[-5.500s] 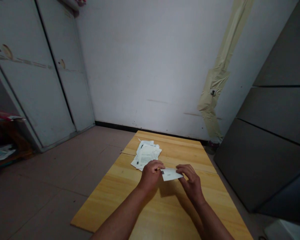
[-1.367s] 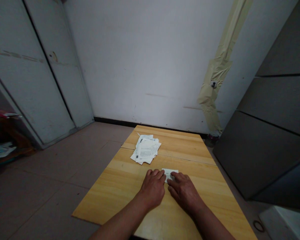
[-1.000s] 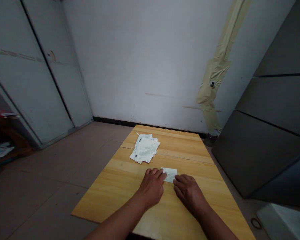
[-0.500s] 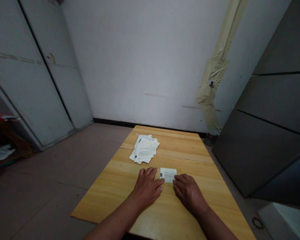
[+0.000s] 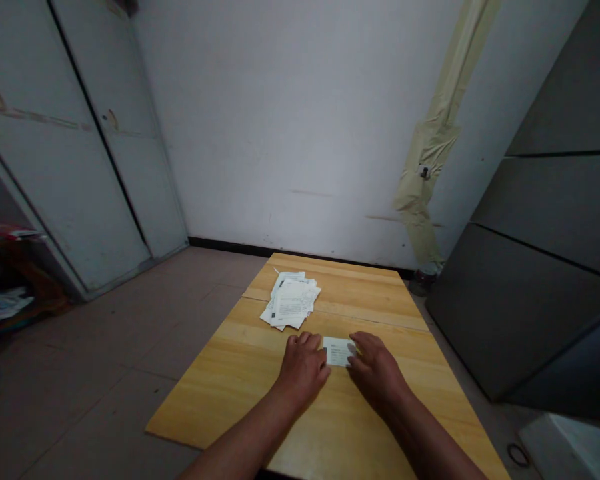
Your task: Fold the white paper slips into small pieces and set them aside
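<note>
One printed paper (image 5: 337, 351), long axis sideways, dark-marked end left, hands (image 5: 303, 367) apart, grip unclear

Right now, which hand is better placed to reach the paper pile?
Probably the left hand: it lies nearer the paper pile; the right hand is at the right edge of the small sheet.

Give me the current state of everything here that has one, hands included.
Small paper: printed side up, roughly flat; cannot tell if folded.
Paper pile: loose, overlapping, edges uneven.
Left hand: fingers curled, at the small paper's left edge; grip unclear.
Right hand: fingers bent, at its right edge; grip unclear.
Cabinet doors: appear shut.
Wall tape: wrinkled.
</note>
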Tool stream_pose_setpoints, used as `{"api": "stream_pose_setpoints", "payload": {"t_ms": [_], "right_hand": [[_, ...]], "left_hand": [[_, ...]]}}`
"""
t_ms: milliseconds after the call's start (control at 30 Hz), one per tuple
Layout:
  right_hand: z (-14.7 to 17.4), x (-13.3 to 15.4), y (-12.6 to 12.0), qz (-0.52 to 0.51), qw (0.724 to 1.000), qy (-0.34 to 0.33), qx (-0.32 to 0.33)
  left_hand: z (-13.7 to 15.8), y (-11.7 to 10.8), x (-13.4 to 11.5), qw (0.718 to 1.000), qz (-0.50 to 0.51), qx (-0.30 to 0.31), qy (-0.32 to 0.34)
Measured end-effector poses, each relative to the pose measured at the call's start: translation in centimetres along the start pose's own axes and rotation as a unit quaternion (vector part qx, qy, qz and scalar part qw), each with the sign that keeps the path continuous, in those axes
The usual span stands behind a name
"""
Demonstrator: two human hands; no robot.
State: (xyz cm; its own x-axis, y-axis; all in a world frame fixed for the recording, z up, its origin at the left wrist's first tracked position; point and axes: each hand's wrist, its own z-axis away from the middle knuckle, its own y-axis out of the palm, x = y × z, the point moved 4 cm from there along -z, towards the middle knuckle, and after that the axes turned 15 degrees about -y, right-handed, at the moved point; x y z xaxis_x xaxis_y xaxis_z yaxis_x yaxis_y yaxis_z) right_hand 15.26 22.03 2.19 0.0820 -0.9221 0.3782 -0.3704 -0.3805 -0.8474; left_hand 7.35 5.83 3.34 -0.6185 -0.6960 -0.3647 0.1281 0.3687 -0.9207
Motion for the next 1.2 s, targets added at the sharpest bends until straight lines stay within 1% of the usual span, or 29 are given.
{"api": "stream_pose_setpoints", "payload": {"t_ms": [67, 167, 333, 433, 800, 867, 967, 1033, 1200], "right_hand": [[-0.8, 0.0, 0.3, -0.004, 0.999, 0.028, 0.031], [-1.4, 0.4, 0.8, 0.004, 0.998, 0.029, 0.061], [-1.5, 0.4, 1.3, 0.009, 0.998, 0.03, 0.045], [-1.7, 0.2, 1.5, 0.001, 0.999, 0.028, 0.046], [-2.1, -0.6, 1.8, -0.052, 0.996, 0.057, 0.038], [-2.0, -0.6, 1.9, -0.057, 0.997, 0.047, 0.021], [-1.7, -0.5, 2.0, -0.077, 0.996, 0.012, -0.036], [-1.4, -0.5, 2.0, -0.1, 0.993, -0.011, -0.067], [-1.1, -0.4, 2.0, -0.153, 0.981, -0.037, -0.117]], "left_hand": [[-0.2, 0.4, 0.1, 1.0, 0.019, -0.01, -0.004], [-0.2, 1.0, 0.6, 0.998, 0.048, -0.036, -0.012], [0.0, 1.7, 1.3, 0.995, 0.071, -0.061, -0.015], [0.0, 1.8, 1.5, 0.994, 0.076, -0.071, -0.021], [-0.1, 1.9, 1.7, 0.994, 0.071, -0.07, -0.032], [-0.1, 1.8, 1.6, 0.995, 0.07, -0.07, -0.032], [0.0, 1.6, 1.6, 0.994, 0.078, -0.072, -0.031], [0.0, 1.6, 1.6, 0.993, 0.086, -0.074, -0.029], [0.1, 1.8, 1.6, 0.989, 0.113, -0.092, -0.001]]}}
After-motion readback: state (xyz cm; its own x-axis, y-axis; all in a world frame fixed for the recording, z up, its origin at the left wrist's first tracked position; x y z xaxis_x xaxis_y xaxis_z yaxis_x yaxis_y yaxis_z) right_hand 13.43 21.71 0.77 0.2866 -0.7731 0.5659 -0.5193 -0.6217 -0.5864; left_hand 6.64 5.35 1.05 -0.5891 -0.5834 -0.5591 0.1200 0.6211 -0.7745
